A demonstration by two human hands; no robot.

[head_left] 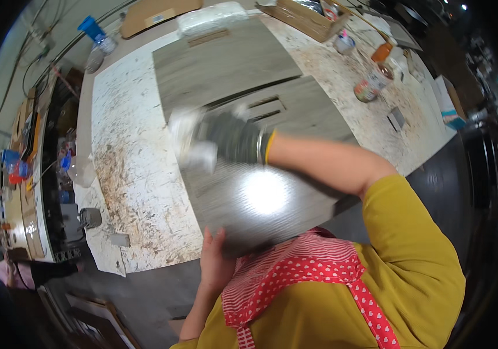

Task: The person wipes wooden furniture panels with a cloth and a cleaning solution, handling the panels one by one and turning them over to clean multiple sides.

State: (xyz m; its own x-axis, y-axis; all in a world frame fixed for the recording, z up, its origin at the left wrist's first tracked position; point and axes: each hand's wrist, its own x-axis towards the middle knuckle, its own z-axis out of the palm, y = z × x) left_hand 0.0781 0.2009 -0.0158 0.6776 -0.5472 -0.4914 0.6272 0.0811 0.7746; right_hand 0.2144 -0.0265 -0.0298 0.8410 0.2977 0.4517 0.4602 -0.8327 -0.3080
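Observation:
A grey wood-grain panel [249, 198] lies on a scuffed white worktable [127, 163], its near edge reaching over the table's front. My right hand [234, 138], in a dark grey glove, presses a white cloth [194, 142] on the panel's far left part; the cloth is blurred. My bare left hand [214, 259] grips the panel's near edge from below, thumb on top. A bright glare spot sits on the panel between my hands. A second grey panel [226, 64] lies behind the first, partly under it.
A clear plastic bottle with a blue cap [96, 43] lies at the table's far left corner. An orange-capped bottle [377, 72] and a cardboard box [307, 17] stand far right. A small grey can [90, 217] sits near the front left edge. Cluttered shelving stands to the left.

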